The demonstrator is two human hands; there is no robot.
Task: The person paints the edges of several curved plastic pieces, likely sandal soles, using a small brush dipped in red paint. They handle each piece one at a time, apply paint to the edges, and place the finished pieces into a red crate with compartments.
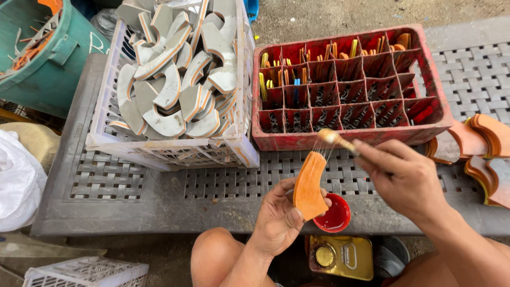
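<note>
- Over the near edge of the grey woven-pattern table (pixel 133 186), the left hand (pixel 279 220) is holding up a curved orange piece (pixel 309 186), fingers curled shut around its lower end with the thumb pressing on its front
- Just to the right, the right hand (pixel 406 178) is gripping a brush (pixel 334 139) by its pale wooden handle, fingers closed tight on it, the bristles fanning down and touching the top end of the curved orange piece
- Below the piece, a small round cup of red paint (pixel 334 215) is sitting at the table edge, just beside the left hand's fingertips
- Behind the hands, a red compartment crate (pixel 350 135) is standing on the table, several of its back and left cells holding thin orange, yellow and blue pieces on edge
- To the left of it, touching or nearly touching, a white slatted crate (pixel 159 149) is lying heaped with grey curved pieces (pixel 175 79) edged in orange
- At the right edge of the table, more orange curved pieces (pixel 486 149) are lying stacked together
- Under the table edge, between the person's knees, a yellow metal can (pixel 342 258) with a round cap is standing on the ground
- At the top left, a teal bin (pixel 53 58) is standing beside the table
</note>
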